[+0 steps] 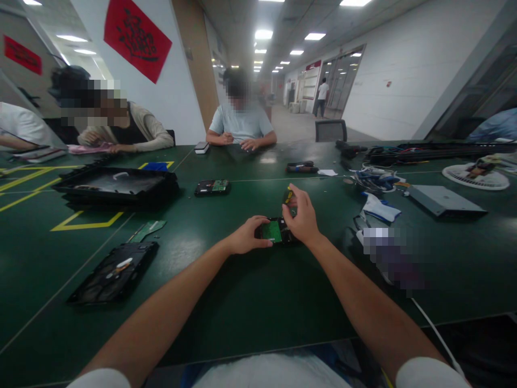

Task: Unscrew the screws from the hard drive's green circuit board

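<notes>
A hard drive lies on the green table in front of me, its green circuit board facing up. My left hand grips its left end, with the thumb along the near edge and the fingers on the far side. Over the drive's right end, my right hand is closed around a small screwdriver with a yellow and black handle, held upright. The tool's tip is hidden behind the fingers, so I cannot tell whether it touches a screw.
Another hard drive lies farther off. To the left are a black plastic casing, a black tray part and a loose circuit board. On the right are a glove, tangled cables and a grey metal box. A person sits opposite.
</notes>
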A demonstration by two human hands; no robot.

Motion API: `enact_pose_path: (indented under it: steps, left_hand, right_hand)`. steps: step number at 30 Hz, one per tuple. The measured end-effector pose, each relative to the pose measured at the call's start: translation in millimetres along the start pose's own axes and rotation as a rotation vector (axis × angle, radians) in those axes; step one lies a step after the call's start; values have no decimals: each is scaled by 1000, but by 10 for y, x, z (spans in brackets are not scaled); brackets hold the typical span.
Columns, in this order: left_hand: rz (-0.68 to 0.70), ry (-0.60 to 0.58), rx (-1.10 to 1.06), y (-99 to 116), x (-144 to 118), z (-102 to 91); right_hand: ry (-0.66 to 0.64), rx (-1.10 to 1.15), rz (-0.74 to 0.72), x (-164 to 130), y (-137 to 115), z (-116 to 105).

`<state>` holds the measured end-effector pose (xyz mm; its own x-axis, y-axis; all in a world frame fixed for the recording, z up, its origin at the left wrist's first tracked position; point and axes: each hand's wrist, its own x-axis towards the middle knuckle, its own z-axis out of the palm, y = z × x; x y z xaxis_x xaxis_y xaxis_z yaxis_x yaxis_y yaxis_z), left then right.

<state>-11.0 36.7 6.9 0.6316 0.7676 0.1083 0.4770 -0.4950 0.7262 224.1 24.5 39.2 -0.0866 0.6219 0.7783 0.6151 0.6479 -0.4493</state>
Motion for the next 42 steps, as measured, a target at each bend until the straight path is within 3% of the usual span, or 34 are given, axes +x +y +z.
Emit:
enact_pose_path:
  steps: [8, 42]
  left_hand:
    - [15, 7, 22, -68, 16, 25]
    - [13, 2, 18, -15, 6, 17]
  right_hand:
    - [-3, -14, -20, 11, 0, 0]
    - [-38, 9, 4, -9, -2, 5]
